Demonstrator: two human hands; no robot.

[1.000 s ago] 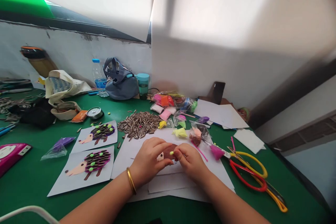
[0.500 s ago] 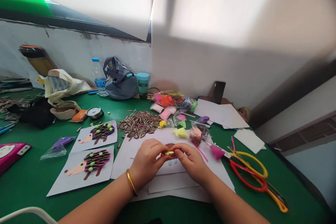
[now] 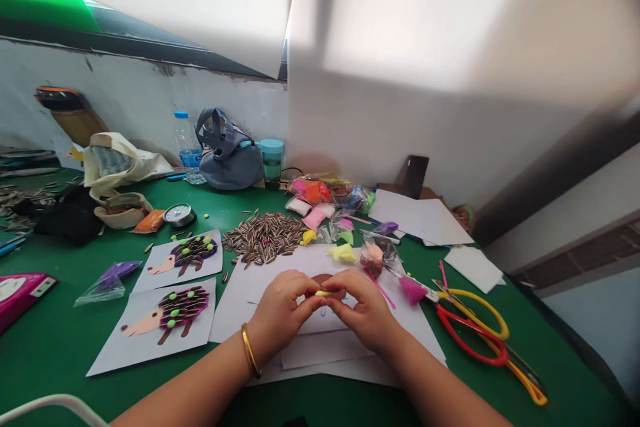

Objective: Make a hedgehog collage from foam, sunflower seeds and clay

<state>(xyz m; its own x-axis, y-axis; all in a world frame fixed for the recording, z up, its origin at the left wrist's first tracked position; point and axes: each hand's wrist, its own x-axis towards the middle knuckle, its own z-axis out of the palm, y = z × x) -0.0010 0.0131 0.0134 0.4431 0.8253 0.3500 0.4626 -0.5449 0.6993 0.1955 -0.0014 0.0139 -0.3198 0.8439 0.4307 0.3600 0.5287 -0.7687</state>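
My left hand (image 3: pixel 286 303) and my right hand (image 3: pixel 363 307) meet over the white paper (image 3: pixel 235 320), fingertips together. Between them they pinch a small piece of yellow modelling clay (image 3: pixel 323 293). Behind the fingers a flat brown clay shape (image 3: pixel 324 278) shows on the paper, partly hidden by my hands. Blue pen lines (image 3: pixel 324 311) are visible just below the fingers. Further back lies a lump of yellow clay (image 3: pixel 342 253) on a clear wrapper. To the left rest two hedgehog pictures, the nearer one (image 3: pixel 173 313) covered with seeds and green clay dots.
A pile of striped sunflower seeds (image 3: pixel 263 237) lies behind the paper. Bagged coloured clay (image 3: pixel 317 193) sits at the back. Red and yellow scissors (image 3: pixel 475 333) lie on the right, and a magenta box (image 3: pixel 23 297) on the left. A blue bag (image 3: pixel 233 160) stands by the wall.
My fingertips have drawn closer together around the yellow clay, and my right thumb has come down beside the left one. The surrounding things have not moved.
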